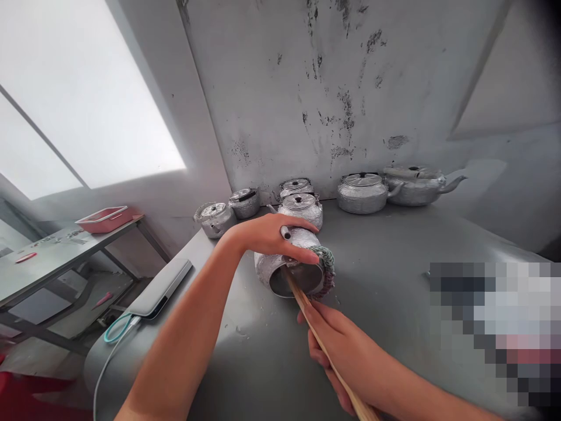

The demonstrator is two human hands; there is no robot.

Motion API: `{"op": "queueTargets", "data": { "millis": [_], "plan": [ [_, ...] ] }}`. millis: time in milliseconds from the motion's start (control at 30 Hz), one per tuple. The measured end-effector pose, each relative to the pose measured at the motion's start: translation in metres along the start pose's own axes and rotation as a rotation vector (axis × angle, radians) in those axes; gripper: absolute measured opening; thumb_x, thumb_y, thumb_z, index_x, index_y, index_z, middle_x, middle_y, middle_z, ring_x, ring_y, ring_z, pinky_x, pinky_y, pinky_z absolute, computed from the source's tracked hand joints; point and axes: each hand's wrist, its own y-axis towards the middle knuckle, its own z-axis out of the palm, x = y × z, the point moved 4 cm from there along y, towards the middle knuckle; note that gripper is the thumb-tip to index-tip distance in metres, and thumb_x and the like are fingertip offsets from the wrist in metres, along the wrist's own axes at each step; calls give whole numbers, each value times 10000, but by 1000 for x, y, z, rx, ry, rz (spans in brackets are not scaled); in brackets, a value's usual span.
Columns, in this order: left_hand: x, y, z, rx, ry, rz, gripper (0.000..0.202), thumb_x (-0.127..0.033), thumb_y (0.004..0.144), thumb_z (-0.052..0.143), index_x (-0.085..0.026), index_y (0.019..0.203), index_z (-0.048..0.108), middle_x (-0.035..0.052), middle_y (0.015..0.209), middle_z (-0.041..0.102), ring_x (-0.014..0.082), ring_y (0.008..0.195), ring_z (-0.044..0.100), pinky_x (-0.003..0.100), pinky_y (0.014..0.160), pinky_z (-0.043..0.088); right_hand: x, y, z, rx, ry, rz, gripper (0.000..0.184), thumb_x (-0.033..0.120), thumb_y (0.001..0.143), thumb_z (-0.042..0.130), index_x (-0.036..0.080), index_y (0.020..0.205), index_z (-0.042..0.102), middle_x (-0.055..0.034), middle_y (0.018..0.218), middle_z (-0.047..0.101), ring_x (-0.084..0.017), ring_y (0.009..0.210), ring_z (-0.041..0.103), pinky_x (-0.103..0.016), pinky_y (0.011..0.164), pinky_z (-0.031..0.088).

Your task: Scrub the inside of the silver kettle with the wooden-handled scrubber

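Note:
A silver metal kettle (265, 270) lies tipped on the grey table, its lidless mouth facing me. My left hand (274, 237) grips it from above, with the short spout (286, 233) poking up between thumb and forefinger. Twisted green and reddish cord (328, 272) wraps the part at the kettle's right side, probably its handle. In my right hand (331, 345), fingers closed around it, is a wooden stick (298, 293). Its far end goes into the kettle's mouth, where the tip is hidden.
Several more lidded kettles stand along the wall, among them one large kettle (414, 186) at right. A grey power bank (164, 286) with a cable lies at the table's left edge. The side table (52, 251) holds a pink basket (105, 222). A blurred patch covers the right side.

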Motion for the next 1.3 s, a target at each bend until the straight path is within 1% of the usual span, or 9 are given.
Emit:
{"op": "queueTargets", "data": {
  "millis": [133,200,300,467,600,733,933,1133,1300],
  "plan": [
    [-1,-1,0,9,-11,27,717,-718,727,707,-391,1353,577,-57,1437,544,271,1334,470,321,1056,389,7,-8,-7,-70,0,-17,446,593,993,293,221,956,536,95,599,407,-37,262,357,-186,315,330],
    [-2,-1,1,23,-14,62,708,-686,730,726,-385,1354,579,-56,1448,534,280,1347,455,325,1057,387,11,-12,-8,-87,14,-50,452,616,980,315,225,880,520,89,593,395,-37,275,349,-196,350,364],
    [-3,-2,1,35,-18,98,698,-649,734,747,-379,1354,578,-59,1450,530,284,1350,449,325,1051,391,10,-16,-8,-94,20,-49,471,656,952,340,232,826,503,70,626,400,-41,298,319,-209,342,359],
    [-3,-2,3,36,-15,93,702,-664,730,744,-383,1352,577,-64,1458,519,280,1352,446,327,1047,399,1,-13,-4,-103,25,-33,466,682,917,374,246,875,531,40,669,399,-78,372,324,-208,307,357],
    [-4,-3,2,33,-4,104,699,-658,736,740,-379,1355,576,-63,1450,528,275,1352,449,327,1061,391,-1,-15,-3,-79,5,-22,437,681,892,436,269,963,566,45,635,376,-101,392,325,-209,293,346],
    [-5,-3,2,33,-4,115,696,-638,741,746,-364,1358,576,-59,1441,540,269,1345,460,316,1065,389,1,-17,-3,-51,-16,-35,386,646,874,517,264,882,575,41,622,379,-110,439,366,-195,323,338],
    [-6,-4,1,31,-10,94,702,-642,735,746,-375,1361,577,-62,1439,540,271,1332,471,320,1058,398,1,-14,-1,-25,4,-23,393,646,900,439,270,892,552,27,665,373,-144,515,432,-188,312,346],
    [-6,-5,1,34,-2,99,705,-641,734,743,-374,1364,574,-59,1448,531,279,1344,456,332,1052,404,0,-13,0,-6,14,-3,404,621,923,401,251,810,515,49,647,373,-85,393,320,-207,325,373],
    [-5,-4,1,39,-13,108,693,-628,742,746,-372,1363,574,-56,1448,532,276,1351,452,339,1071,392,-1,-12,0,-13,22,12,397,620,921,395,250,895,537,44,651,401,-95,385,351,-209,320,358]
  ]
}}
